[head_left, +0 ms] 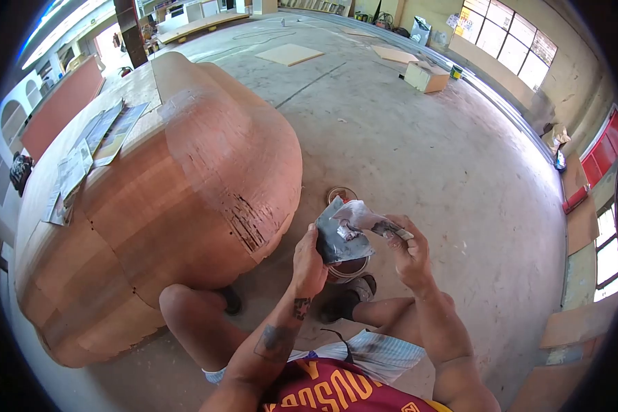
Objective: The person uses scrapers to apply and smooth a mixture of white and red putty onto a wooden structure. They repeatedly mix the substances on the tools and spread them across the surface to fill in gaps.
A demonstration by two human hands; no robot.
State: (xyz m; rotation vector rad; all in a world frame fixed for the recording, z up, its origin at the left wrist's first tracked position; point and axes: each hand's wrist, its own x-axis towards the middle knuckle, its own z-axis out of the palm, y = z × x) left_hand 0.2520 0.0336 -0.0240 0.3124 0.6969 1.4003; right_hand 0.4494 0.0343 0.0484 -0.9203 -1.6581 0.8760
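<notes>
My left hand [310, 264] grips the edge of a flat grey sheet [331, 237], its thumb on top. A pale lump of paste [349, 232] sits on the sheet. In my right hand [412, 255] is a putty knife [374, 218], its wide, smeared blade over the sheet and touching or nearly touching the paste. Both hands are closed, in front of my lap. Partly hidden under the sheet stands an open can [350, 269] with dark brown contents. To the left is a large curved wooden form [144, 220], with a pinkish coated area [233, 144] and dark, rough gaps [249, 221] near its lower edge.
Newspaper sheets [93, 151] lie on top of the wooden form. A second, smaller can [341, 195] stands beyond my hands. Flat boards [290, 54] and a box [426, 77] rest on the concrete floor farther off. Panels [582, 323] lean along the right wall.
</notes>
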